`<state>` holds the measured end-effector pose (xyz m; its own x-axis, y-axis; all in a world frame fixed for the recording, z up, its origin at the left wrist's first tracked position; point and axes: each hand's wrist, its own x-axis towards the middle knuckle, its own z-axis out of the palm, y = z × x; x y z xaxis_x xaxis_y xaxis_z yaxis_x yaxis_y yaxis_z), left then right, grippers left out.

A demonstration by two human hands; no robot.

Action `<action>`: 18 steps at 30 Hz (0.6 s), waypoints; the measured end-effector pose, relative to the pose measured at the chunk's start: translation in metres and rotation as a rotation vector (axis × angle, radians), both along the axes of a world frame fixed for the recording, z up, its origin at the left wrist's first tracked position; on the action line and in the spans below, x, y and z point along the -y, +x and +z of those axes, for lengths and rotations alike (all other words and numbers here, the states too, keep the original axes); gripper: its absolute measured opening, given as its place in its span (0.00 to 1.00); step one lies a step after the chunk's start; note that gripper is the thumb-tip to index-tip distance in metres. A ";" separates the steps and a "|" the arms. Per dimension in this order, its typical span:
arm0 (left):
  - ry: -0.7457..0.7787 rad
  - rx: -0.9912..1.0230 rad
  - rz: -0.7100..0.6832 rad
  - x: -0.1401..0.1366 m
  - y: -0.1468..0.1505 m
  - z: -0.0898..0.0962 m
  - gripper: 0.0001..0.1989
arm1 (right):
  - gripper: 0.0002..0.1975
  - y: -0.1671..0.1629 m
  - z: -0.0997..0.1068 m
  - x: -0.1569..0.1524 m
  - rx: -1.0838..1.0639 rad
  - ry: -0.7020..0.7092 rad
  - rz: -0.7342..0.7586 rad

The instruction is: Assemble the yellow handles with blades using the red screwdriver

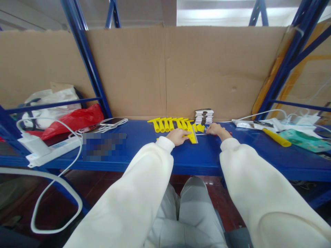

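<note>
My left hand (177, 136) is closed on a yellow squeegee (192, 137), which has a pale straight edge along its right side and lies on the blue table. Just beyond that hand, several yellow squeegees (162, 125) with round hollow handles lie in a row. Small yellow pieces (200, 128) sit between my two hands. My right hand (216, 130) rests at the table to the right of them, its fingers bent together; whatever they hold is too small to make out. Behind it stands a stack of white and black packets (204, 116).
On the right lie a yellow tube (277, 137), a green packet (307, 139) and white cables. A white power strip (55, 151), a phone (115, 121) and a red bag (74, 120) are on the left. A cardboard wall (191, 72) closes the back between blue posts.
</note>
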<state>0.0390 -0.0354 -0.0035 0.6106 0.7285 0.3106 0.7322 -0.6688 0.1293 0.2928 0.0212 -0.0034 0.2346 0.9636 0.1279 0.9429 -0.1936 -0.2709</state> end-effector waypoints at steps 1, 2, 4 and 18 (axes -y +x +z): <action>0.001 -0.001 0.002 0.000 0.000 0.000 0.19 | 0.05 -0.001 0.000 0.000 -0.004 0.018 -0.004; 0.001 -0.001 0.003 0.000 0.000 -0.001 0.19 | 0.04 -0.002 0.001 0.002 -0.017 0.045 -0.004; 0.003 0.001 0.001 -0.001 0.000 -0.002 0.19 | 0.03 -0.006 0.004 0.005 -0.104 0.114 0.030; 0.044 -0.068 -0.019 0.005 0.002 0.002 0.19 | 0.05 -0.061 0.004 0.024 -0.400 0.367 0.615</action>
